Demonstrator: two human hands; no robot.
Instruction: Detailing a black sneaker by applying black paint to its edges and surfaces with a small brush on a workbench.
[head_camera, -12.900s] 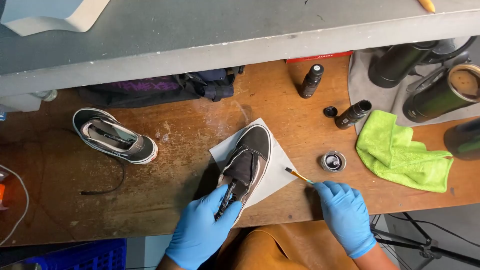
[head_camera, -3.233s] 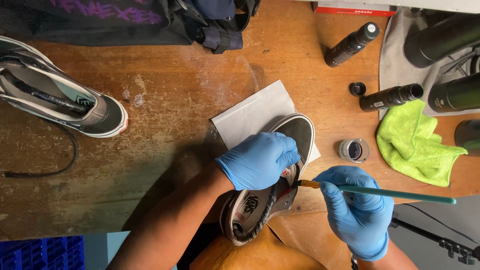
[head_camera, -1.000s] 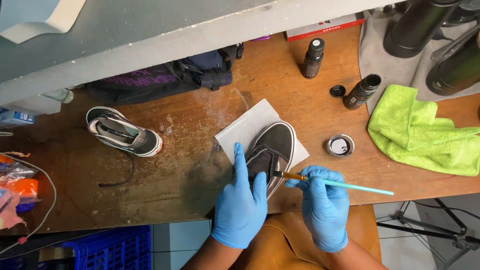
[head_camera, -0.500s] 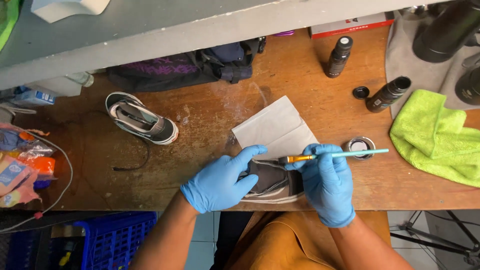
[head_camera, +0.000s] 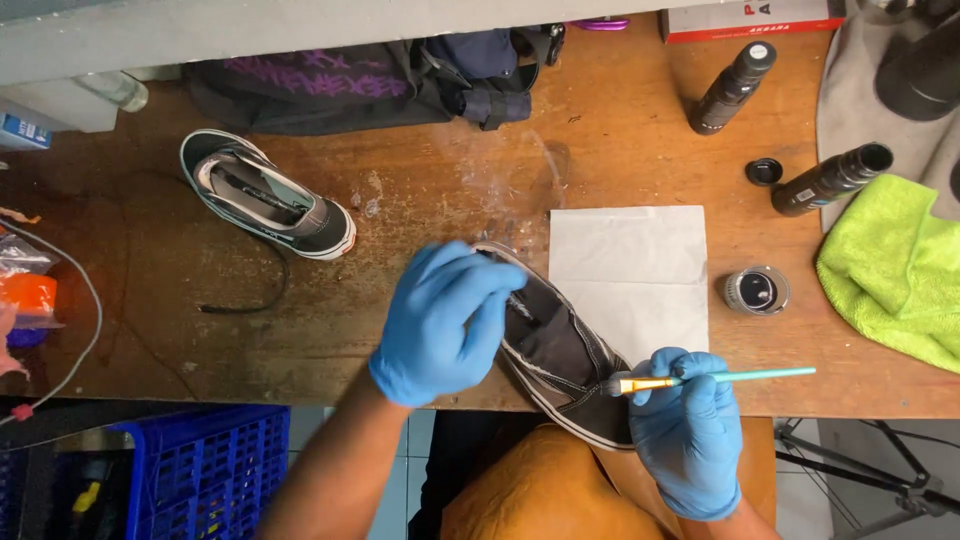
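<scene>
Right grip pinches the brush at the shoe's five-o'clock edge (left grip clamps shoe); slipping could smear paint.

Shoe on table — paper right

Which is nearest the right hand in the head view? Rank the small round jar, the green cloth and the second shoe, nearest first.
From the right hand:
1. Small round jar, just up and right, beside the white paper.
2. Green cloth, farther right at the table's edge.
3. Second shoe, far up and left.
</scene>
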